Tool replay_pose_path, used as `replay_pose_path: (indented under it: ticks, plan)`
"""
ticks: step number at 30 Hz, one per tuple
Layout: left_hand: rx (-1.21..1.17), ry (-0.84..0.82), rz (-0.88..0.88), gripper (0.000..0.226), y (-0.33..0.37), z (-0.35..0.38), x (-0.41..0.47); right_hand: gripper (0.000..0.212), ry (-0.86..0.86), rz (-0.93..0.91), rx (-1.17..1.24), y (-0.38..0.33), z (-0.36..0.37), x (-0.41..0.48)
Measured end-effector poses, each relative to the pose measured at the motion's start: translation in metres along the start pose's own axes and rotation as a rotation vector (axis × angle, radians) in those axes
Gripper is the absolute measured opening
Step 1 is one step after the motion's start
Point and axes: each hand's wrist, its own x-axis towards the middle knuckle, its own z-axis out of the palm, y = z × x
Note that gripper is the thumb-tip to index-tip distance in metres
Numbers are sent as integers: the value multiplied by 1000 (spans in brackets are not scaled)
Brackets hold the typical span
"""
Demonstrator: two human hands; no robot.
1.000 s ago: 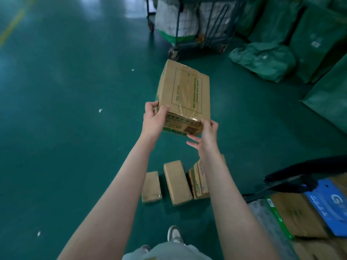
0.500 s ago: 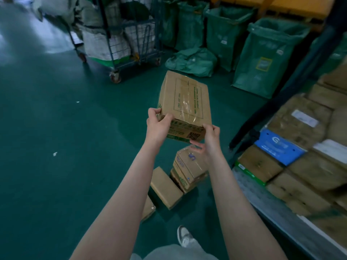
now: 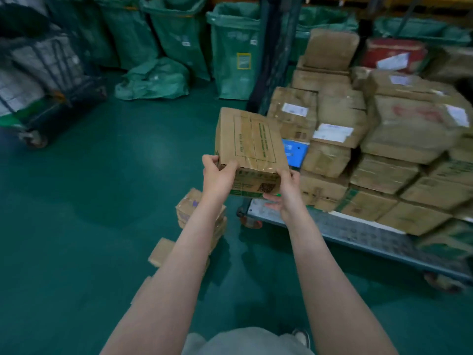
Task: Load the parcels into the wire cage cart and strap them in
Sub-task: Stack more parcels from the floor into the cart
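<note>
Beside the held box, stacked parcels on cart, green sacks behind

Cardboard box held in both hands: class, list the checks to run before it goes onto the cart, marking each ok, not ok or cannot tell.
1. Grip: left hand and right hand both hold the cardboard box at its near end: ok.
2. Seal: clear tape runs across the box top, flaps closed: ok.
3. Landing spot: bare strip on the cart deck along its near edge: ok.
4. Stability: stacked parcels blurred: cannot tell.
5. Footing: small boxes on the floor near the cart corner: not ok.
6. Tie-down: no strap in view: cannot tell.
</note>
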Motion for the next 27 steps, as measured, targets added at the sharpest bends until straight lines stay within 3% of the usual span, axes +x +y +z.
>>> replay_pose_path:
  ticks: [7,21,27]
  plan:
    - [57,-200,-14,32,2,110,-23,41,172,13,46,-8,-114,9]
    - [65,-487,-12,32,19,320,-86,39,430,2,95,-40,-326,25]
    - [88,-622,-70,46,23,389,-105,37,544,-20,118,-48,-396,34]
